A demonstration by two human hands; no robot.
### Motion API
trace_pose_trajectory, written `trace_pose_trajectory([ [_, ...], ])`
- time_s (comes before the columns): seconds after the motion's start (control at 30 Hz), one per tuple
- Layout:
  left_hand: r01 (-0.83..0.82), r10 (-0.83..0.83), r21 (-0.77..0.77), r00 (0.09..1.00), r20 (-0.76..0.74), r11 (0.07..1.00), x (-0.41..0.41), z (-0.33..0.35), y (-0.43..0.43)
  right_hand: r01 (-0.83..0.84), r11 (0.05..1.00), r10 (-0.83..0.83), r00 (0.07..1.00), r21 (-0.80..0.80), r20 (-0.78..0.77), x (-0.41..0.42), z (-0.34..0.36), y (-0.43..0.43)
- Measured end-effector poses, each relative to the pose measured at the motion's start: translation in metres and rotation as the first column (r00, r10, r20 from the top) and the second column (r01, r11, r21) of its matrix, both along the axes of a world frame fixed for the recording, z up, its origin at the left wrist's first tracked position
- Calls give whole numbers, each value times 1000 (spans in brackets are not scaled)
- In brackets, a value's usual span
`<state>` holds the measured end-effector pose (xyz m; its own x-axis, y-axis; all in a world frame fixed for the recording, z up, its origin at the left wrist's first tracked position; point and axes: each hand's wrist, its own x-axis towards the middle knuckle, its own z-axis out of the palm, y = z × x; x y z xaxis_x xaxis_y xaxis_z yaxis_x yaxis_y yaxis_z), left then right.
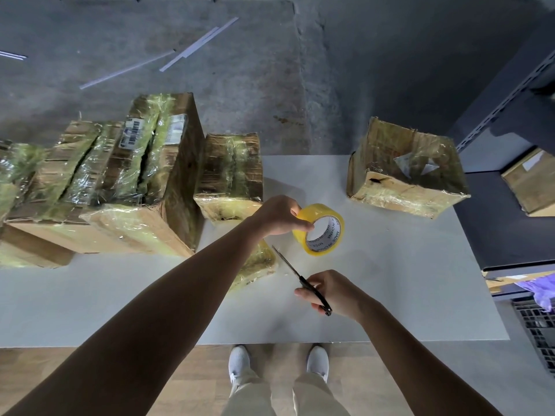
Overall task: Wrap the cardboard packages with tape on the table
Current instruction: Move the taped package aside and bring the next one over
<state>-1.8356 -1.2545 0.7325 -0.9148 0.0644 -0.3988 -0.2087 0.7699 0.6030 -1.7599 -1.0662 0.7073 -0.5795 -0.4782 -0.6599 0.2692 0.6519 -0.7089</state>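
Note:
My left hand [280, 216] grips a yellow tape roll [322, 232] held on edge over the white table [390, 280]. My right hand [333, 292] holds black scissors [303, 279] with the blades closed, their tip pointing up-left toward a small tape-wrapped package [258, 264] that my left forearm partly hides. A medium wrapped package [229, 175] stands behind my left hand. Large taped cardboard boxes [120, 181] fill the table's left side. Another wrapped box [405, 169] sits at the far right corner.
Dark metal shelving [516, 139] with a cardboard box [531, 184] stands to the right of the table. A purple cloth [537, 288] and a black crate [537, 328] lie lower right. Grey concrete floor with loose strips [192, 51] lies beyond the table.

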Motion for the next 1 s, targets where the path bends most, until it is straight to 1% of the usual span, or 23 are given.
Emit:
trace_pose_trajectory([
  [0.13,-17,17,7,1000,-6,1000,-1,1,0,-41,997,44,998,58,-54,-1,-4,2],
  [0.23,-44,45,23,999,-20,999,0,1,-1,-51,992,57,997,119,-55,3,-10,1],
  [0.33,-102,104,76,994,-30,992,0,2,-1,-31,972,54,994,232,-95,4,-17,3],
  [0.47,-170,178,172,984,-29,970,-2,4,2,-26,874,186,941,486,-284,2,-26,4],
  [0.53,-214,222,212,975,-16,953,-2,3,6,-19,810,262,906,586,-333,-1,-27,1],
  [0.6,-249,258,227,966,-11,942,-2,1,12,-10,755,344,857,656,-383,-3,-32,-2],
  [0.67,-277,286,233,958,-8,932,-2,-1,16,23,726,373,826,687,-423,-6,-39,-3],
  [0.83,-309,315,227,949,10,924,-2,0,20,19,689,367,853,725,-370,-11,-47,-3],
  [0.97,-312,318,239,948,16,919,-1,-2,16,-30,611,517,772,791,-370,-20,-46,-8],
  [1.0,-310,315,242,949,18,919,0,-2,16,-49,615,509,787,787,-349,-23,-45,-10],
])
